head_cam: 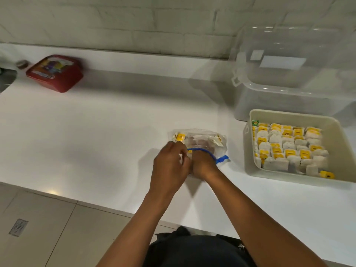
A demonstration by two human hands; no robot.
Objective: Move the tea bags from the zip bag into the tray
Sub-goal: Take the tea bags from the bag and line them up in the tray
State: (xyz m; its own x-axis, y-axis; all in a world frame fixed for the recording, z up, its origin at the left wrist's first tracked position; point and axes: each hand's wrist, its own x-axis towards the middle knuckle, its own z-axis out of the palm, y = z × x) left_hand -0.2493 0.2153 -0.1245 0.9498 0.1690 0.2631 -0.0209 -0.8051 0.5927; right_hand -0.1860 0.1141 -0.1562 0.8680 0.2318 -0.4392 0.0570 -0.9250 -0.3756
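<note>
A clear zip bag with a blue slider lies on the white counter, a few yellow-tagged tea bags showing through it. My left hand pinches the bag's open mouth at its left edge. My right hand reaches through the opening, its fingers inside the bag and seen only dimly through the plastic. To the right stands a cream tray filled with rows of yellow-tagged tea bags.
A large clear plastic container with a latch stands behind the tray. A red lidded box sits at the far left of the counter, near a sink edge. The counter's front edge runs diagonally above a tiled floor.
</note>
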